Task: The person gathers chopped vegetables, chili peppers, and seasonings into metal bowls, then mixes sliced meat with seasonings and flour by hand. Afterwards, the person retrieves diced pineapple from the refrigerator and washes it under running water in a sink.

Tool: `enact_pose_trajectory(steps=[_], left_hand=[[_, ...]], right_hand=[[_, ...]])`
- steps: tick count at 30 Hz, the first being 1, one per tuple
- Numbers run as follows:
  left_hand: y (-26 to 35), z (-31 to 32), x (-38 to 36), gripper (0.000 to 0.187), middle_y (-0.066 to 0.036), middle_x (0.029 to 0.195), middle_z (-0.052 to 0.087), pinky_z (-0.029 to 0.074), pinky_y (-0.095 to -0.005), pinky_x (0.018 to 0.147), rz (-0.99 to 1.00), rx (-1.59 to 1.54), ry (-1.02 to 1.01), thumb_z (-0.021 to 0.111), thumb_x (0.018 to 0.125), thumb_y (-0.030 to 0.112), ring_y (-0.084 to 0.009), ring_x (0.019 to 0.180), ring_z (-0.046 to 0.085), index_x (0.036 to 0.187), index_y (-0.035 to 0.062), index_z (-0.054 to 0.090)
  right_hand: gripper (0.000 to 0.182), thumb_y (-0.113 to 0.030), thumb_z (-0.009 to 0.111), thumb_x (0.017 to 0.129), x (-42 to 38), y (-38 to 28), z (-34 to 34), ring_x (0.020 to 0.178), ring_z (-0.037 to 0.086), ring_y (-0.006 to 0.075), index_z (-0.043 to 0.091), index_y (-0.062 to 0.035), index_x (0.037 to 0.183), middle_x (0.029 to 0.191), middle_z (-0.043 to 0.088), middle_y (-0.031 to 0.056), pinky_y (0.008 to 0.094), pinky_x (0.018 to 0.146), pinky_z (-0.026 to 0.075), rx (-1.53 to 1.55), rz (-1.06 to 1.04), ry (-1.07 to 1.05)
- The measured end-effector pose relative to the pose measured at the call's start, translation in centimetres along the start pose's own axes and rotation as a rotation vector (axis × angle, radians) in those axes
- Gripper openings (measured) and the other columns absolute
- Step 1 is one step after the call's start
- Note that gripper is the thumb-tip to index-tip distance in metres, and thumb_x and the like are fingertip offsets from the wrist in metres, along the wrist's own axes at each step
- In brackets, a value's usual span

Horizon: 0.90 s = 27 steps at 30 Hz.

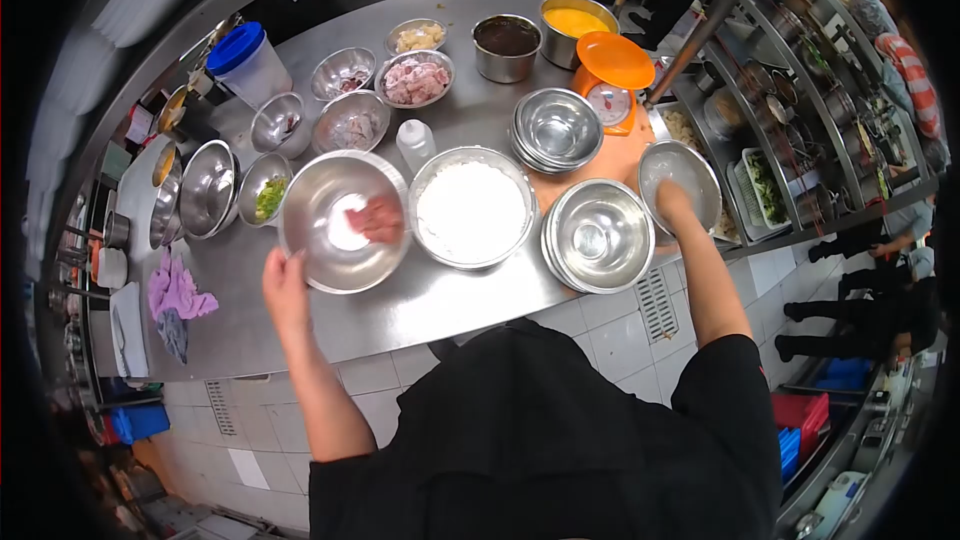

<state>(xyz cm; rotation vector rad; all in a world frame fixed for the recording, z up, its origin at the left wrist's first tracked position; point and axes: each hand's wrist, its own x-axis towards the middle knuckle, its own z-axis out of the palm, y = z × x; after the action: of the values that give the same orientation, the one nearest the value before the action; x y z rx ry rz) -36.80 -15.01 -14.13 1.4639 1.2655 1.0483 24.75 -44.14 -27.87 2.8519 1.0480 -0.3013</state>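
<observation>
A: Where is the meat?

B: The blurred reddish meat (378, 219) is inside the wide steel mixing bowl (330, 274), beside a patch of white powder (347, 224). The bowl sits on the steel worktable (440, 315), just left of a bowl heaped with white powder.

A: And the 2 hands?

B: The left hand (288, 280) is closed on the mixing bowl's near-left rim. The right hand (674, 202) reaches down into a smaller steel bowl (707, 202) at the table's right end. Its fingertips are hidden, so I can't tell whether they're spread or pinching anything.

A: What might go wrong?

B: Only 1 hand steadies the mixing bowl, and only at 1 side. A hard jerk there could throw the meat over the rim or knock the powder-filled bowl (474, 208) just beside it, spilling powder.

A: Anything on the right?

B: The nearer stack of steel bowls (600, 237) sits close to the front edge, with the right forearm passing beside it. A careless sweep of that arm could push the stack off. Pressing on 1 side of the smaller bowl could tip it too, and wet or floury fingers could slip.
</observation>
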Motion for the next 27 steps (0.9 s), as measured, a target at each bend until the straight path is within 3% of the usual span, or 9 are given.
enact_pose_trajectory(steps=[4, 8, 10, 14, 16, 19, 21, 24, 27], left_hand=[[-10.4, -7.0, 0.1, 0.022, 0.000, 0.066, 0.049, 0.046, -0.0267, 0.039, -0.176, -0.009, 0.180, 0.057, 0.090, 0.013, -0.0092, 0.051, 0.051, 0.073, 0.0073, 0.045], [-15.2, -8.5, -1.6, 0.017, -0.006, 0.069, 0.055, 0.054, -0.0286, 0.041, -0.389, -0.063, 0.150, 0.054, 0.092, 0.016, -0.0193, 0.055, 0.065, 0.081, 0.0057, 0.047], [-15.8, -8.2, -2.4, 0.021, -0.008, 0.072, 0.057, 0.055, -0.0284, 0.042, -0.412, -0.139, 0.156, 0.055, 0.095, 0.020, -0.0196, 0.056, 0.066, 0.083, 0.0053, 0.047], [-14.8, -7.6, -3.8, 0.038, -0.013, 0.083, 0.064, 0.053, -0.0259, 0.041, -0.415, -0.154, 0.178, 0.055, 0.098, 0.041, -0.0212, 0.060, 0.068, 0.094, 0.0035, 0.048], [-14.0, -7.3, -4.5, 0.041, -0.013, 0.086, 0.064, 0.053, -0.0261, 0.042, -0.415, -0.137, 0.207, 0.055, 0.098, 0.043, -0.0206, 0.060, 0.068, 0.096, 0.0029, 0.049], [-12.9, -6.9, -6.8, 0.044, -0.012, 0.091, 0.064, 0.053, -0.0264, 0.043, -0.378, -0.075, 0.259, 0.055, 0.097, 0.046, -0.0192, 0.061, 0.067, 0.099, 0.0022, 0.051], [-12.4, -6.6, -8.7, 0.043, -0.011, 0.093, 0.064, 0.052, -0.0265, 0.043, -0.339, -0.033, 0.280, 0.055, 0.097, 0.045, -0.0183, 0.062, 0.066, 0.100, 0.0022, 0.052], [-11.9, -6.5, -12.7, 0.039, -0.013, 0.103, 0.064, 0.049, -0.0256, 0.045, -0.339, -0.004, 0.363, 0.055, 0.098, 0.042, -0.0166, 0.061, 0.065, 0.092, 0.0036, 0.052], [-12.8, -6.9, -16.5, 0.037, -0.009, 0.097, 0.064, 0.047, -0.0239, 0.042, -0.356, -0.013, 0.461, 0.056, 0.097, 0.042, -0.0154, 0.062, 0.064, 0.096, 0.0049, 0.055]], right_hand=[[0.023, -0.024, 0.053, 0.089, -2.4, -1.5, -2.1, 0.108, 0.063, 0.0349, 0.066, -0.0127, 0.104, 0.112, 0.067, 0.0147, 0.0530, 0.091, 0.046, -0.014, 0.146, 0.202], [0.020, -0.022, 0.056, 0.086, -4.6, -3.4, -6.0, 0.103, 0.062, 0.0330, 0.066, -0.0150, 0.102, 0.109, 0.067, 0.0111, 0.0552, 0.088, 0.044, 0.037, 0.219, 0.431], [0.018, -0.020, 0.060, 0.083, -4.8, -4.5, -7.1, 0.094, 0.063, 0.0316, 0.067, -0.0147, 0.099, 0.098, 0.067, 0.0090, 0.0514, 0.083, 0.045, 0.108, 0.085, 0.713], [0.014, -0.017, 0.064, 0.083, -3.3, -9.4, -8.9, 0.095, 0.063, 0.0302, 0.067, -0.0099, 0.094, 0.092, 0.067, 0.0099, 0.0443, 0.082, 0.047, 0.376, -0.245, 0.844], [0.018, -0.017, 0.066, 0.083, -2.5, -12.8, -9.9, 0.095, 0.063, 0.0322, 0.065, -0.0077, 0.098, 0.096, 0.067, 0.0112, 0.0452, 0.083, 0.048, 0.546, -0.336, 0.713], [0.028, -0.018, 0.068, 0.082, -1.3, -16.4, -11.1, 0.099, 0.062, 0.0344, 0.062, -0.0054, 0.106, 0.101, 0.066, 0.0151, 0.0446, 0.085, 0.049, 0.380, -0.498, 0.755], [0.038, -0.021, 0.073, 0.079, 1.0, -17.3, -10.4, 0.104, 0.061, 0.0369, 0.060, -0.0051, 0.112, 0.102, 0.065, 0.0180, 0.0462, 0.085, 0.050, 0.240, -0.222, 0.588], [0.039, -0.021, 0.072, 0.079, 5.5, -15.8, -9.1, 0.107, 0.060, 0.0375, 0.058, -0.0055, 0.112, 0.103, 0.066, 0.0190, 0.0471, 0.086, 0.050, 0.248, -0.293, 0.428], [0.031, -0.017, 0.070, 0.079, 5.8, -15.1, -10.4, 0.102, 0.062, 0.0386, 0.058, -0.0056, 0.105, 0.102, 0.065, 0.0194, 0.0471, 0.082, 0.050, 0.277, -0.396, 0.646]])
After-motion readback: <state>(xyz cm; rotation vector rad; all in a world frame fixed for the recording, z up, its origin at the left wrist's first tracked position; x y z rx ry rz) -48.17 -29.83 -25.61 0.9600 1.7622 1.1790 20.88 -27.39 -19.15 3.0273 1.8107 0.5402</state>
